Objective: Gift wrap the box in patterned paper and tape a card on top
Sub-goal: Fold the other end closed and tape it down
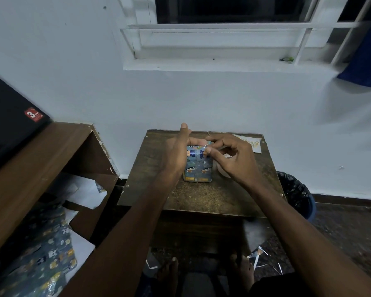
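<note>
At the small table (201, 198), my left hand (178, 151) steadies the paper-wrapped box (198, 166) with straight fingers while my right hand (229, 156) pinches a tape strip (206, 147) at its top edge. Sealing looks underway; next, press it flat, then fetch the card (252, 144) lying behind.

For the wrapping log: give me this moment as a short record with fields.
box: wrapped in patterned paper, standing on the small wooden table
left hand: fingers straight, laid against the box's left side
right hand: pinching a clear strip, probably tape, at the box's top
card: lying at the table's far right corner, not on the box
spare paper: patterned sheets in the shelf at left
bin: right of the table
</note>
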{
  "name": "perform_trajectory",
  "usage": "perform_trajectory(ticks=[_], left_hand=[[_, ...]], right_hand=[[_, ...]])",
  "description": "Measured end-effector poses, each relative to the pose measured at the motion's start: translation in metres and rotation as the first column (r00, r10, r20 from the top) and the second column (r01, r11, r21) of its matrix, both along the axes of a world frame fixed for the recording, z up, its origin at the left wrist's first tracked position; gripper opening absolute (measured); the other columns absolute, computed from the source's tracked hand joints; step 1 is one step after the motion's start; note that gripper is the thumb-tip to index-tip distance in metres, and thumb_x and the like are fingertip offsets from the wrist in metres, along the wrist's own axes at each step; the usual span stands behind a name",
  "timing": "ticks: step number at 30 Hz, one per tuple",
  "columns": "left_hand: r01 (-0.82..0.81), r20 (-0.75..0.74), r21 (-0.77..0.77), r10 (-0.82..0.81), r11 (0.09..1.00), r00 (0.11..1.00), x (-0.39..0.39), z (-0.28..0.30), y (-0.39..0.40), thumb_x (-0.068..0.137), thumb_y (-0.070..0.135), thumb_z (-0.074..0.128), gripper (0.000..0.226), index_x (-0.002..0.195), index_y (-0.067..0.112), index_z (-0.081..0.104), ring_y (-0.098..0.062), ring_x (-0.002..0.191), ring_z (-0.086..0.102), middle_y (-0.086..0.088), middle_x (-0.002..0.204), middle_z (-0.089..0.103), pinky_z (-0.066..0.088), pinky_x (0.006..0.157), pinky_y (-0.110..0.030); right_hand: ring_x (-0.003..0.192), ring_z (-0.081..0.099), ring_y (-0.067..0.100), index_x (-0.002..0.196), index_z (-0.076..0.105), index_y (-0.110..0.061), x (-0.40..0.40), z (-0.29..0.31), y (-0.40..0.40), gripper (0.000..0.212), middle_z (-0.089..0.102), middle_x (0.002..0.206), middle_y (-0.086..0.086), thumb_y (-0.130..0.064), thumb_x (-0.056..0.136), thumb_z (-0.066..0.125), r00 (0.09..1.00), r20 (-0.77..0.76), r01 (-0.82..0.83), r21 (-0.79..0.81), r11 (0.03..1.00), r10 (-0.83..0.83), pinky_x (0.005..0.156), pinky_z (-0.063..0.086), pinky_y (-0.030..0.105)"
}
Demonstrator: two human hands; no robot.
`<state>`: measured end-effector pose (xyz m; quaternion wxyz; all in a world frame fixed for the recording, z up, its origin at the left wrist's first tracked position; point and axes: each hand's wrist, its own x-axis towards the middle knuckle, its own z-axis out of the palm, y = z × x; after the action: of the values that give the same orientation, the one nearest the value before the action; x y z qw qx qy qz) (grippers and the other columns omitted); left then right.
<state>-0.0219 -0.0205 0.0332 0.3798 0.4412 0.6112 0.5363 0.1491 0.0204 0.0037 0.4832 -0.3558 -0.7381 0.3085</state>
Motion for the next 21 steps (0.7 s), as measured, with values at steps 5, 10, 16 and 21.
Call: perform_trajectory(ticks=[5, 10, 16, 21], left_hand=[[-0.012, -0.086, 0.04, 0.015, 0.999, 0.996, 0.003, 0.004, -0.001, 0.114, 0.043, 0.037, 0.066, 0.06, 0.043, 0.076, 0.018, 0.077, 0.065, 0.038, 0.069, 0.067, 0.047, 0.077, -0.02], [0.014, -0.242, 0.16, 0.025, 0.987, 0.97, -0.002, -0.011, 0.005, 0.096, 0.036, 0.074, 0.021, 0.08, 0.048, 0.08, -0.01, 0.138, 0.053, 0.008, 0.145, 0.064, 0.044, 0.114, -0.054], [-0.008, -0.369, 0.264, 0.109, 0.965, 0.923, -0.005, -0.022, 0.009, 0.083, 0.048, 0.08, 0.017, 0.096, 0.038, 0.083, -0.013, 0.143, 0.05, 0.005, 0.155, 0.056, 0.041, 0.115, -0.062], [0.013, -0.366, 0.23, 0.075, 0.973, 0.927, -0.006, -0.021, 0.013, 0.087, 0.026, 0.084, 0.024, 0.112, 0.027, 0.084, -0.014, 0.142, 0.053, -0.002, 0.153, 0.058, 0.048, 0.114, -0.048]], right_hand=[[0.101, 0.073, 0.008, 0.071, 0.076, -0.009, -0.011, 0.001, -0.004, 0.019, 0.077, 0.087, 0.002, -0.013, 0.088, 0.082, 0.991, -0.075, 0.109, -0.063, 0.992, -0.113, 0.073, 0.057, 0.039], [0.1, 0.074, 0.013, 0.07, 0.077, -0.008, -0.012, 0.003, -0.004, 0.018, 0.077, 0.087, 0.003, -0.012, 0.085, 0.086, 0.982, -0.164, 0.068, -0.179, 0.981, -0.098, 0.083, 0.06, 0.041], [0.101, 0.074, 0.012, 0.071, 0.077, -0.006, -0.009, 0.005, -0.002, 0.016, 0.078, 0.09, 0.005, -0.01, 0.085, 0.085, 0.983, -0.156, 0.058, -0.225, 0.973, -0.095, 0.088, 0.06, 0.045], [0.1, 0.074, 0.013, 0.071, 0.078, -0.007, -0.009, 0.004, -0.001, 0.013, 0.078, 0.093, 0.003, -0.006, 0.082, 0.085, 0.985, -0.144, 0.059, -0.237, 0.97, -0.095, 0.088, 0.061, 0.045]])
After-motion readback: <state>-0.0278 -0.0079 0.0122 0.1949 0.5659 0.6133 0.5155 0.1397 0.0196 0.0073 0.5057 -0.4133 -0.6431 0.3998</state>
